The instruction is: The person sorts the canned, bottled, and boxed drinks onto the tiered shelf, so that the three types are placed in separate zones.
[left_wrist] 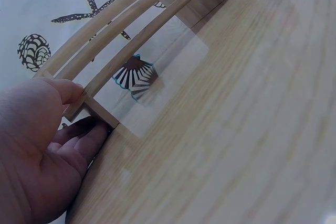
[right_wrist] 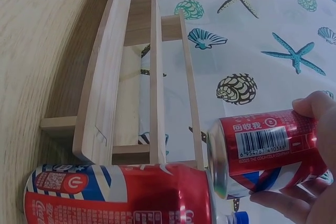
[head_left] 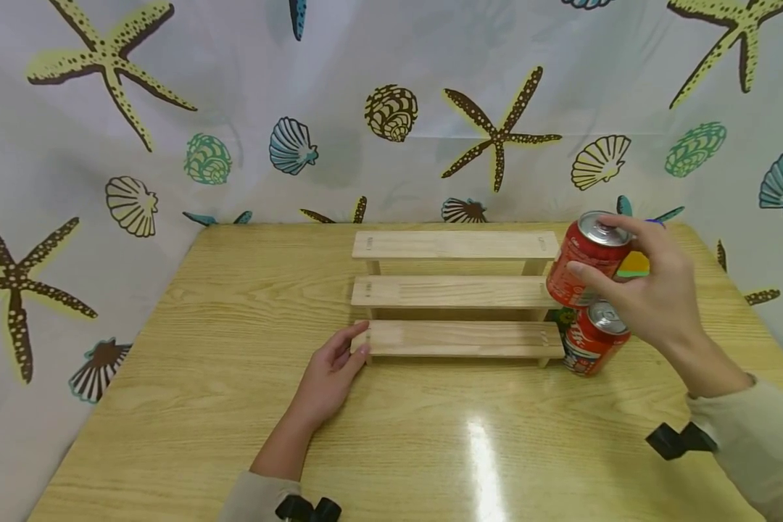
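A red aluminium Coca-Cola can with a silver top point(head_left: 583, 250) is held up off the table point(head_left: 189, 391) at the right end of a pale wooden three-step rack point(head_left: 457, 291), its long axis close to upright, top upward. The right hand point(head_left: 665, 290) is clamped on it, thumb and fingers covering part of its side and lid; "回收我", a barcode and "©2025 THE COCA-COLA COMPANY" can be read. Whether its base touches the rack cannot be told. Nearer, a second red Coca-Cola can point(head_left: 590, 344) stands upright beside the lowest step, its far side hidden. The rack runs left to right; the left hand point(head_left: 329, 373) grips its near left end. Farther right, an orange-and-green thing point(head_left: 636, 262) is mostly hidden behind the right hand. A white cloth printed with starfish and shells point(head_left: 248, 87) hangs beyond, cut off at the top.
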A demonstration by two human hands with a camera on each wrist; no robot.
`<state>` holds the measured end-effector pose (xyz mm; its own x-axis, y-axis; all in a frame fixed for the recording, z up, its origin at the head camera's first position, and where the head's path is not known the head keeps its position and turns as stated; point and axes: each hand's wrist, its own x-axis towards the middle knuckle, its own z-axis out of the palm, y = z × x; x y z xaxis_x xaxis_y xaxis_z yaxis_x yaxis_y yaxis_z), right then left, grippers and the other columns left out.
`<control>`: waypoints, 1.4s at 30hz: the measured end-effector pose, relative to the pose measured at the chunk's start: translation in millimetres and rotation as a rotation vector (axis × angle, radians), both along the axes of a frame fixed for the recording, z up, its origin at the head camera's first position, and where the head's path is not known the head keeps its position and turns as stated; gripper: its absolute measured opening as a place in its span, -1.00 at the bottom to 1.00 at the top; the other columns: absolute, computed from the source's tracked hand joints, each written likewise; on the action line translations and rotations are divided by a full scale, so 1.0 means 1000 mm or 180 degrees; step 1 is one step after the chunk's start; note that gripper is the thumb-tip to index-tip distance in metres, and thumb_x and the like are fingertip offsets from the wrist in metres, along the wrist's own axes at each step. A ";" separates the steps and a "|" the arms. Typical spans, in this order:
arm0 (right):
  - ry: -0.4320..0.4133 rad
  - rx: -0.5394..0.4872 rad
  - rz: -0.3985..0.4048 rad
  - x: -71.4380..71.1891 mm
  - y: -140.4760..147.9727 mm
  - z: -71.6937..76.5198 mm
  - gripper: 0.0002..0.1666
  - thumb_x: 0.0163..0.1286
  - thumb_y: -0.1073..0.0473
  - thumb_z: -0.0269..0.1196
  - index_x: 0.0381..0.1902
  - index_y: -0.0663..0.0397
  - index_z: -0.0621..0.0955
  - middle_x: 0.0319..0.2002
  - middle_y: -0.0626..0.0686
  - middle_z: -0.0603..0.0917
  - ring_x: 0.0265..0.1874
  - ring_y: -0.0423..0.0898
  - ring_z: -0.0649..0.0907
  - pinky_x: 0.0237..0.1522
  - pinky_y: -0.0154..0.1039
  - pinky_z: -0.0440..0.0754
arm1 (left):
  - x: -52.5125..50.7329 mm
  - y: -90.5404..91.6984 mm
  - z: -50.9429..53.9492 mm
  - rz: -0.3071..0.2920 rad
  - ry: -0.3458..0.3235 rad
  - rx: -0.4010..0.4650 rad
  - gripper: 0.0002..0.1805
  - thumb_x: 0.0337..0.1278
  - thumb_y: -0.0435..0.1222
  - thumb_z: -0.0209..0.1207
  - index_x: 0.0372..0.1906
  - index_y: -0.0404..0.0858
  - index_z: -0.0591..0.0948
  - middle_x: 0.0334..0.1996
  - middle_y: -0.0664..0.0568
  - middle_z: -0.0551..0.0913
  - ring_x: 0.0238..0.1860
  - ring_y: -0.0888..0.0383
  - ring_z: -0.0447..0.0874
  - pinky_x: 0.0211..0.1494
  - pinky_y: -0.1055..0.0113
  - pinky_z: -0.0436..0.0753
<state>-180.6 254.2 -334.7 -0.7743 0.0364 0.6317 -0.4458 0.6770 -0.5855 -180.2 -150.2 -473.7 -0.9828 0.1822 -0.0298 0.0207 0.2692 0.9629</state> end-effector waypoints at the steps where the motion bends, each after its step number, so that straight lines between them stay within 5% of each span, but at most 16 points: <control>1: 0.0000 0.0000 0.0004 -0.001 -0.001 0.000 -0.19 -0.01 0.33 0.58 0.26 0.04 0.58 0.05 0.15 0.63 -0.03 -0.46 0.45 -0.07 -0.58 0.38 | 0.000 0.000 0.000 0.0003 0.0004 0.0003 -0.52 0.48 -0.16 0.10 0.42 -0.05 0.43 0.49 -0.02 0.30 0.50 0.08 0.27 0.48 0.20 0.35; 34: -0.0102 -0.0019 0.0238 -0.015 -0.031 -0.004 -0.25 0.09 0.30 0.54 0.26 0.06 0.56 0.15 0.14 0.61 0.04 -0.46 0.46 0.01 -0.59 0.44 | 0.000 0.000 -0.003 -0.0010 0.0021 0.0089 -0.53 0.48 -0.16 0.10 0.41 -0.05 0.43 0.50 -0.05 0.28 0.48 0.06 0.29 0.46 0.19 0.38; 42: -0.0202 -0.0058 0.0247 -0.018 -0.040 -0.001 -0.27 0.10 0.25 0.55 0.25 0.10 0.56 0.16 0.18 0.58 0.08 -0.11 0.53 0.04 -0.54 0.41 | 0.001 -0.001 -0.003 -0.0011 0.0014 0.0085 -0.53 0.48 -0.16 0.10 0.41 -0.05 0.43 0.51 -0.04 0.27 0.50 0.07 0.26 0.47 0.19 0.37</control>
<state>-198.9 214.1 -336.0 -0.8138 -0.0141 0.5810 -0.4581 0.6309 -0.6262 -179.5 -150.9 -476.4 -0.9823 0.1863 -0.0205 0.0259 0.2434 0.9696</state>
